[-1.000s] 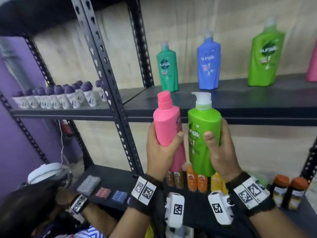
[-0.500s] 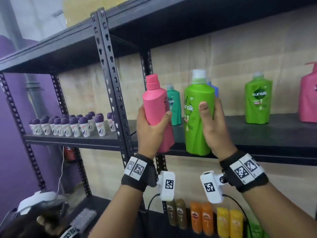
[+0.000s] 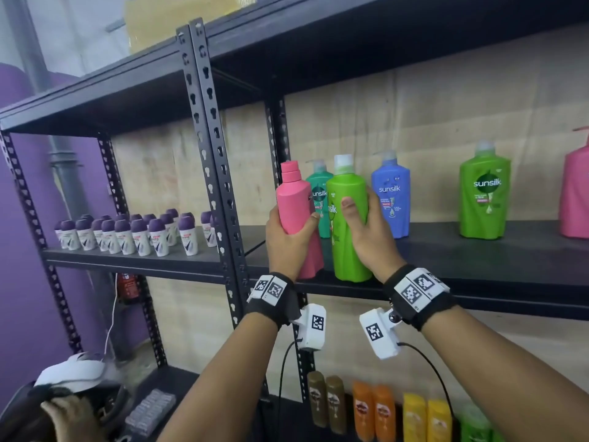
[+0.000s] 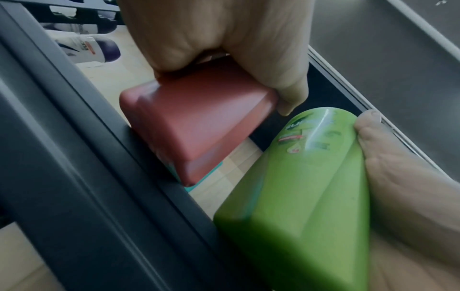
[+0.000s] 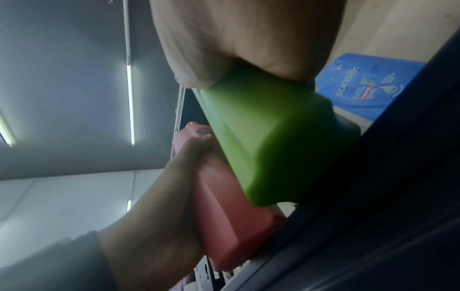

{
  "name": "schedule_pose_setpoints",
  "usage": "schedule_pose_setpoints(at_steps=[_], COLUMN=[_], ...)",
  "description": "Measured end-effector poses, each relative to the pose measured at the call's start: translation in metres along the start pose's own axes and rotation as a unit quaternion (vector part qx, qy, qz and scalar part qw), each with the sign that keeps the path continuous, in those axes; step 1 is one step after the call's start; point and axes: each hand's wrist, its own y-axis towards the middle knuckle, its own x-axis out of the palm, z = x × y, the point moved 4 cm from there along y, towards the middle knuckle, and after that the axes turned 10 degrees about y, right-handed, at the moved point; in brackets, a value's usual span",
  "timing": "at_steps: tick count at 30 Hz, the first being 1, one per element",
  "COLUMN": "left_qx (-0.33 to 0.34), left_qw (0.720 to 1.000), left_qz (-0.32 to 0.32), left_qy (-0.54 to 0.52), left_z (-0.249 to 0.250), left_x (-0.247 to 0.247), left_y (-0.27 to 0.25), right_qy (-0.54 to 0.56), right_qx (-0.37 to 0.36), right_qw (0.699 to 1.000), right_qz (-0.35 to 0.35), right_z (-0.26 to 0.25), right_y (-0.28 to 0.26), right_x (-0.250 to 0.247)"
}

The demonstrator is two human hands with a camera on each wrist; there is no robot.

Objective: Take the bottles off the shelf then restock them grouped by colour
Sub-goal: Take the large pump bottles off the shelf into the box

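Left hand (image 3: pixel 288 242) wrapped around the lower half of a pink bottle (image 3: pixel 298 218), fingers curled behind it and thumb pressed across the front; seen from below in the left wrist view as left hand (image 4: pixel 224 39) clamped on the pink bottle (image 4: pixel 196 126), its base at the front lip of the shelf (image 4: pixel 74 157). Right hand (image 3: pixel 371 240) wrapped around a light green bottle (image 3: pixel 347 224) with a white cap, thumb flat on the front, fingers curled round the far side; same grip in the right wrist view, right hand (image 5: pixel 248 39) on the light green bottle (image 5: pixel 273 141). Both bottles upright, side by side, nearly touching, at the front edge of the middle shelf (image 3: pixel 478 260) just right of the black upright post (image 3: pixel 216 154). Whether the bases sit fully on the shelf: cannot tell.

Directly behind them, a dark green bottle (image 3: pixel 319 199) and a blue bottle (image 3: pixel 391 199) standing on the shelf. Further right, well apart, a second light green bottle (image 3: pixel 484 196), then a second pink bottle (image 3: pixel 577 193) cut off by the picture edge.

On the neighbouring shelf to the left, rows of small white roll-ons with purple caps (image 3: pixel 127 232). On the shelf below, brown, orange and yellow bottles (image 3: pixel 379 413) in a row. At bottom left, another person's hand (image 3: pixel 67 416) beside a white headset (image 3: pixel 76 371).
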Motion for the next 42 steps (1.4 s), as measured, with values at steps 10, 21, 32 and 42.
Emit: schedule_pose_setpoints(at_steps=[10, 21, 32, 42], left_qx=[0.033, 0.054, 0.062, 0.099], left_qw=[0.995, 0.957, 0.958, 0.957], left_qz=[-0.051, -0.124, -0.122, -0.07], left_qy=[0.083, 0.258, 0.251, 0.264], left_z=[-0.015, -0.027, -0.027, -0.02], left_x=[0.014, 0.017, 0.014, -0.008], left_y=[0.03, 0.061, 0.053, 0.024], right_qy=[-0.135, -0.342, -0.297, -0.314], right_qx=[0.056, 0.078, 0.04, 0.011], right_qw=[0.989, 0.934, 0.953, 0.946], right_qz=[-0.017, -0.072, -0.052, -0.084], right_z=[0.028, 0.045, 0.043, 0.002], right_y=[0.036, 0.079, 0.067, 0.029], right_x=[0.013, 0.031, 0.026, 0.007])
